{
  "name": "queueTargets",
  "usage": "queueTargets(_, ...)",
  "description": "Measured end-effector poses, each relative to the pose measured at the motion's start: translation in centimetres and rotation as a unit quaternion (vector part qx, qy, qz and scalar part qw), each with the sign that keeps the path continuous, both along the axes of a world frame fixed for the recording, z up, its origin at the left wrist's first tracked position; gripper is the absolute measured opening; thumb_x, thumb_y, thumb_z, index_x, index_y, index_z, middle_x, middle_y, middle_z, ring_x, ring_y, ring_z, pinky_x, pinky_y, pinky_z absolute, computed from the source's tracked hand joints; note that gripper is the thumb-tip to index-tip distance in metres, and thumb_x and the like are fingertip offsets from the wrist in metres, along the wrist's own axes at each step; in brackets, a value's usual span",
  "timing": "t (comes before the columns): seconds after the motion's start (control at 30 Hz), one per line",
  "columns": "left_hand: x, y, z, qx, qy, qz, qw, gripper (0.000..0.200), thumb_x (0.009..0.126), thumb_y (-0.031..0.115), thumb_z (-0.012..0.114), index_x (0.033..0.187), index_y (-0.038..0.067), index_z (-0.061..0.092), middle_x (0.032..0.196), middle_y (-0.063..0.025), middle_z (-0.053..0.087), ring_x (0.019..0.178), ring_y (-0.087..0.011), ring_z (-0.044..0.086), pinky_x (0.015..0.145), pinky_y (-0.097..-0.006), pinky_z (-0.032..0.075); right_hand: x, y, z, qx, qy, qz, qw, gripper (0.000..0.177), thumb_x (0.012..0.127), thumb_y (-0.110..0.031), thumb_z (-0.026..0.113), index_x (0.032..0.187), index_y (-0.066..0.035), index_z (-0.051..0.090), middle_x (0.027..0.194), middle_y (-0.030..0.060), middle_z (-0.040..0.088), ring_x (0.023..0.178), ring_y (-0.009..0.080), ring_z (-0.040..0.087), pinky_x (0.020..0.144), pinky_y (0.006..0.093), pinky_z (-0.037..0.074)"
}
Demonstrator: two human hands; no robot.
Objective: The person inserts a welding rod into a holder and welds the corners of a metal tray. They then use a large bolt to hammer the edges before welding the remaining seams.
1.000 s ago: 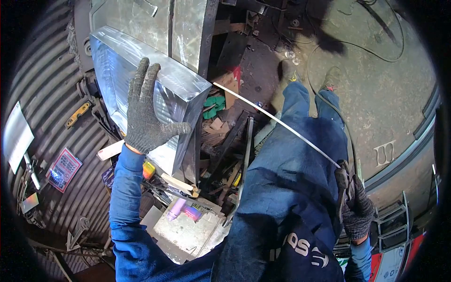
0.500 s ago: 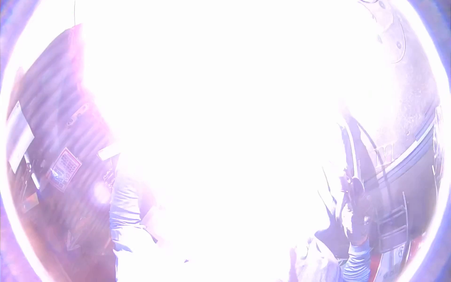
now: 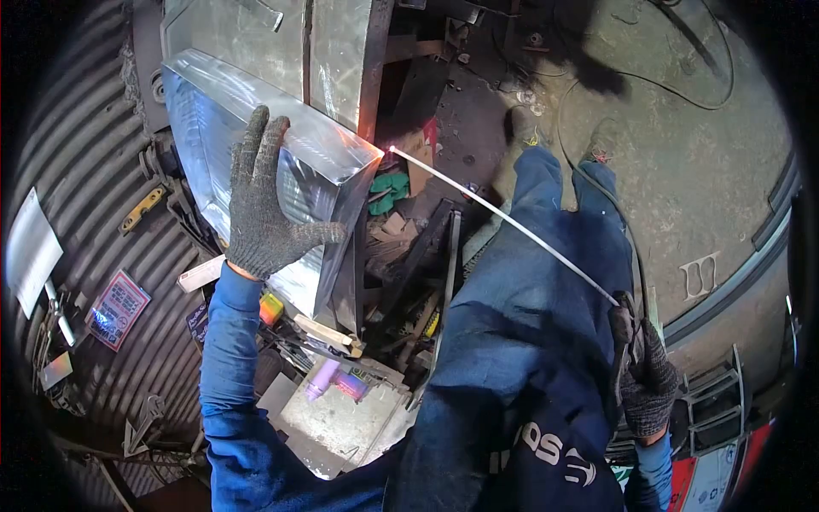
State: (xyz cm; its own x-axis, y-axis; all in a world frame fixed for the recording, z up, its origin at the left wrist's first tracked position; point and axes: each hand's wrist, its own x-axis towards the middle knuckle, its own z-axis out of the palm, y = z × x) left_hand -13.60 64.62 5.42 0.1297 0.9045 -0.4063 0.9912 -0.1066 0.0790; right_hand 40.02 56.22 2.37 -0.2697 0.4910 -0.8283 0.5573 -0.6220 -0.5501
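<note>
My left hand [image 3: 269, 205], in a grey knitted glove, lies with fingers spread on a shiny sheet-metal box [image 3: 320, 141]. My right hand [image 3: 653, 388], gloved too, is closed round a dark electrode holder [image 3: 625, 328], partly hidden by the fingers. From the holder a long pale welding rod [image 3: 503, 218] runs up and left across my legs. Its tip glows red a short gap from the box's right corner, where a spot glows orange. The box rests against a grey metal panel [image 3: 337, 64].
A cable [image 3: 636, 247] trails past my right leg and over the concrete floor [image 3: 674, 171]. Scrap pieces and a green cloth [image 3: 389, 193] lie beyond the box. Corrugated metal [image 3: 94, 188] stands at left; a spray can [image 3: 322, 380] lies near my left elbow.
Half a second ago white glare covered most of the view, including my left hand and the box. That glare is gone, leaving only small glowing spots. My right hand is in about the same place.
</note>
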Motion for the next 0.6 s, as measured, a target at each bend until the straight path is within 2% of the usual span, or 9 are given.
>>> queueTargets(0.07, 0.0, 0.0, 0.0, 0.002, 0.0, -0.004, 1.0, 0.139, 0.043, 0.077, 0.084, 0.153, 0.005, 0.035, 0.16, -0.0256, 0.025, 0.148, -0.0443, 0.027, 0.119, -0.0548, 0.029, -0.1, 0.2, -0.1, 0.007, 0.006, 0.007, 1.0, 0.071, 0.076, 0.002, 0.069, 0.145, 0.0, 0.051, 0.132, 0.0182, 0.065, 0.117, 0.0231, 0.064, 0.1, 0.0351, 0.049)
queueTargets(0.17, 0.0, 0.0, 0.0, 0.004, -0.001, -0.009, 1.0, 0.14, 0.043, 0.077, 0.083, 0.153, 0.005, 0.034, 0.16, -0.026, 0.025, 0.148, -0.0446, 0.026, 0.119, -0.0548, 0.028, -1.0, -0.1, -0.3, 0.087, 0.012, 0.021, 0.996, 0.068, 0.08, 0.005, 0.062, 0.146, -0.004, 0.05, 0.109, 0.0149, 0.071, 0.089, 0.0142, 0.066, 0.079, 0.0277, 0.051)
queueTargets(0.27, 0.0, 0.0, 0.0, 0.004, 0.002, -0.01, 1.0, 0.14, 0.044, 0.078, 0.083, 0.153, 0.005, 0.034, 0.16, -0.0266, 0.025, 0.148, -0.0445, 0.026, 0.119, -0.0546, 0.027, -1.0, 0.0, -0.4, 0.088, 0.021, 0.023, 0.996, 0.07, 0.079, 0.005, 0.062, 0.147, -0.003, 0.049, 0.114, 0.0158, 0.071, 0.095, 0.0154, 0.065, 0.082, 0.0286, 0.052)
queueTargets(0.33, -0.1, 0.0, 0.0, 0.007, -0.001, -0.011, 1.0, 0.14, 0.045, 0.079, 0.082, 0.153, 0.005, 0.033, 0.16, -0.0271, 0.025, 0.148, -0.0442, 0.026, 0.119, -0.0546, 0.027, -0.5, -0.2, -0.4, 0.05, -0.009, 0.032, 0.998, 0.068, 0.082, 0.006, 0.063, 0.148, -0.001, 0.048, 0.123, 0.0165, 0.067, 0.106, 0.0168, 0.063, 0.09, 0.0287, 0.05)
queueTargets(0.47, -0.4, -0.2, -0.2, 0.018, -0.013, -0.014, 1.0, 0.14, 0.049, 0.082, 0.077, 0.155, 0.005, 0.03, 0.16, -0.0266, 0.025, 0.148, -0.0442, 0.027, 0.119, -0.0544, 0.026, -0.7, -0.6, -2.2, 0.079, -0.012, -0.082, 0.993, 0.065, 0.087, 0.007, 0.062, 0.149, 0.0, 0.044, 0.147, 0.016, 0.054, 0.131, 0.0208, 0.054, 0.108, 0.0308, 0.042)
queueTargets(0.5, -0.4, -0.3, -0.3, 0.026, -0.013, -0.011, 1.0, 0.14, 0.05, 0.083, 0.076, 0.156, 0.005, 0.029, 0.161, -0.0261, 0.025, 0.148, -0.0443, 0.027, 0.119, -0.0542, 0.026, 0.0, -1.2, -3.5, 0.091, -0.019, -0.099, 0.991, 0.062, 0.091, 0.007, 0.061, 0.15, 0.003, 0.041, 0.149, 0.0131, 0.051, 0.134, 0.0185, 0.049, 0.111, 0.0303, 0.038)
queueTargets(0.53, -0.6, -0.5, -0.5, 0.036, -0.012, -0.001, 0.999, 0.141, 0.051, 0.087, 0.071, 0.157, 0.006, 0.026, 0.161, -0.0245, 0.024, 0.148, -0.0437, 0.027, 0.119, -0.058, 0.022, 0.5, -1.3, -4.4, 0.053, -0.013, -0.157, 0.986, 0.063, 0.092, 0.003, 0.064, 0.151, 0.002, 0.04, 0.15, 0.0128, 0.05, 0.134, 0.0177, 0.05, 0.111, 0.0308, 0.039)
queueTargets(0.57, -0.7, -1.0, -0.8, 0.044, -0.011, 0.013, 0.999, 0.141, 0.052, 0.091, 0.066, 0.158, 0.008, 0.024, 0.162, -0.0228, 0.024, 0.148, -0.0431, 0.027, 0.118, -0.0618, 0.019, 0.8, -0.9, -4.6, 0.059, -0.066, -0.113, 0.99, 0.063, 0.093, 0.001, 0.064, 0.15, 0.002, 0.04, 0.151, 0.0128, 0.05, 0.135, 0.0171, 0.048, 0.111, 0.0316, 0.038)
queueTargets(0.6, -0.7, -1.6, -0.9, 0.053, -0.011, 0.029, 0.998, 0.142, 0.053, 0.095, 0.061, 0.159, 0.009, 0.021, 0.163, -0.0212, 0.023, 0.148, -0.0425, 0.028, 0.118, -0.0656, 0.015, 0.3, -0.2, -5.0, 0.132, -0.087, -0.056, 0.986, 0.062, 0.093, -0.003, 0.066, 0.15, 0.0, 0.042, 0.143, 0.0111, 0.055, 0.124, 0.015, 0.055, 0.102, 0.0297, 0.044)
